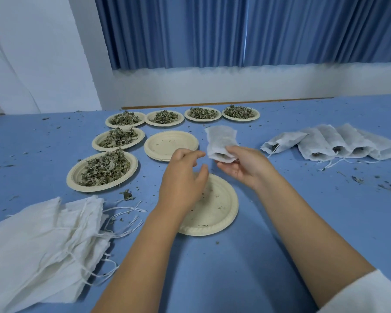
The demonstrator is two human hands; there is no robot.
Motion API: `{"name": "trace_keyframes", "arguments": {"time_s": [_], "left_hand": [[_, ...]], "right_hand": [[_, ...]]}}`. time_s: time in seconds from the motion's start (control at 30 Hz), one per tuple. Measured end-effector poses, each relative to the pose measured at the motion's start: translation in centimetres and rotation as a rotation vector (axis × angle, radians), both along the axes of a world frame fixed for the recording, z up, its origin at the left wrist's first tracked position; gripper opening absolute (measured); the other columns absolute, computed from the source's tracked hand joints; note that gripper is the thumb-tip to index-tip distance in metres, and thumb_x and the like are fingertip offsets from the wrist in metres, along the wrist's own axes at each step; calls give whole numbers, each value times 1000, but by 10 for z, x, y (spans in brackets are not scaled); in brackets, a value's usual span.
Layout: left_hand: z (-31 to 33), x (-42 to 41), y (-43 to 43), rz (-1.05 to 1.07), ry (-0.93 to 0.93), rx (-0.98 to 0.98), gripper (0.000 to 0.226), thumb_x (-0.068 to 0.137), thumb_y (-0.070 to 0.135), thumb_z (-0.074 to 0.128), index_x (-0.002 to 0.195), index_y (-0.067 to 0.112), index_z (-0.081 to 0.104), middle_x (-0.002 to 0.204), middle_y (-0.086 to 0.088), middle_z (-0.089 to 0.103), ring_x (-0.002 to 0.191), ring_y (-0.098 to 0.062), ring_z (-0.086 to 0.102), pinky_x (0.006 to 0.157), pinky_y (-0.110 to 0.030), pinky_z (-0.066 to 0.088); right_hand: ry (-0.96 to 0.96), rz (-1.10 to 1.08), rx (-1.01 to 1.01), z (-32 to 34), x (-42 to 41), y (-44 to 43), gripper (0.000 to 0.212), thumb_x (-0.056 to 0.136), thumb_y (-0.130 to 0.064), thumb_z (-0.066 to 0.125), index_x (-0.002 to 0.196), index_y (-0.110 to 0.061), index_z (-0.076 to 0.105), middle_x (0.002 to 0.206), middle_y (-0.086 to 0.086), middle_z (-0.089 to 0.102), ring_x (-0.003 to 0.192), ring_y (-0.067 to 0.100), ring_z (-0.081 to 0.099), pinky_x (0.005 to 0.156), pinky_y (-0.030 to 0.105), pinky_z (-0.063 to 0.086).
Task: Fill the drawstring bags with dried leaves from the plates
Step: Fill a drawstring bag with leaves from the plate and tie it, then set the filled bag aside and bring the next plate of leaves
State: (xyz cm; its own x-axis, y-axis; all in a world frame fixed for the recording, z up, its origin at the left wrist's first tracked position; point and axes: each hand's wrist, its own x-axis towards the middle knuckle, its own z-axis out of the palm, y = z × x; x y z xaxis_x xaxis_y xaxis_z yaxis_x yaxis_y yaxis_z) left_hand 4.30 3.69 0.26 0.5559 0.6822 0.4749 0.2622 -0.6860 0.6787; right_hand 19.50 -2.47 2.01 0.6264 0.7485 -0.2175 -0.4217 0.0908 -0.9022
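one bag in hand above an emptied plate

the right hand (244,168) grasps a white mesh drawstring bag (221,141) by its open mouth, thumb on top and fingers curled beneath, so the bag sticks up and away from the person above the blue table cover (280,233). dark leaf shows inside the mouth. the left hand (183,177) hovers just beside it, fingers loosely curled and spread, gripping nothing that can be seen.

under both hands lies a round cream paper plate (215,213) (only crumbs on it). beyond the left hand sits a short stack of bare cream plates (167,143). six cream plates (73,178) heaped with dried green leaves (104,168) form an l-shape: four in a row along the far edge, two more coming down the left side.

to the right, well apart from the hands, a row of filled white bags (332,143) lies overlapping, mouths toward the person, strings trailing. at near left is a pile of flat white drawstring bags (43,240). leaf crumbs dot the cover. a pleated blue curtain (235,30) hangs behind.
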Motion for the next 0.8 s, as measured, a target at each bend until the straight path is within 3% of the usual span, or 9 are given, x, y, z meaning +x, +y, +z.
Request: {"name": "trace_keyframes", "arguments": {"time_s": [0.2, 0.3, 0.4, 0.5, 0.6, 0.67, 0.73, 0.8], "left_hand": [[3, 27, 0, 32, -9, -139, 28, 95, 18, 56, 122, 18, 63, 126, 2, 54, 101, -8, 59, 87, -20, 42], [3, 43, -10, 15, -31, -155, 27, 95, 18, 55, 120, 19, 64, 125, 1, 55, 97, -6, 57, 88, -20, 43], [1, 47, -13, 3, -44, -136, 25, 96, 20, 54, 119, 21, 64, 122, 4, 56, 96, -4, 57, 85, -18, 41], [0, 41, -10, 20, -84, -133, 23, 96, 20, 54, 116, 22, 65, 119, 5, 57, 95, -3, 58, 83, -17, 42], [0, 37, -8, 24, -117, -139, 21, 95, 20, 55, 114, 22, 66, 116, 6, 58, 93, -2, 58, 84, -20, 44], [0, 38, -9, 18, -118, -140, 20, 95, 19, 55, 112, 22, 66, 115, 8, 58, 91, 1, 57, 81, -16, 44], [-1, 39, -11, 5, -102, -145, 20, 95, 19, 55, 111, 23, 66, 114, 8, 58, 89, 4, 56, 77, -10, 42], [-1, 41, -12, -8, -70, -140, 20, 95, 19, 54, 111, 23, 66, 114, 8, 58, 88, 8, 55, 74, -4, 39]], "right_hand": [[-2, -202, -38, -10, 42, 19, 20, 97, -4, 52, 117, 1, 54, 87, 11, 68, 60, 16, 71, 50, 25, 56], [-9, -232, -71, -12, 57, 31, 21, 98, 1, 46, 118, 0, 52, 108, 18, 69, 66, 22, 69, 55, 28, 57], [6, -235, -101, -17, 70, 37, 54, 96, 11, 37, 145, -12, 37, 135, 16, 54, 72, 28, 67, 70, 33, 57], [14, -281, -115, -19, 83, 35, 74, 94, 18, 32, 154, -24, 24, 150, 12, 39, 72, 29, 64, 62, 34, 58], [-10, -344, -141, -21, 92, 25, 74, 93, 17, 32, 153, -24, 25, 135, 9, 46, 78, 28, 65, 54, 35, 58], [-31, -360, -199, -20, 96, 17, 60, 95, 11, 33, 148, -18, 37, 122, 11, 57, 89, 33, 69, 55, 33, 57], [-75, -367, -277, -17, 96, 10, 43, 96, 7, 36, 135, -7, 50, 100, 16, 67, 68, 29, 72, 41, 28, 52], [-112, -373, -331, -16, 96, 3, 34, 96, 6, 39, 125, 1, 54, 82, 15, 66, 45, 23, 63, 34, 25, 48]]}}
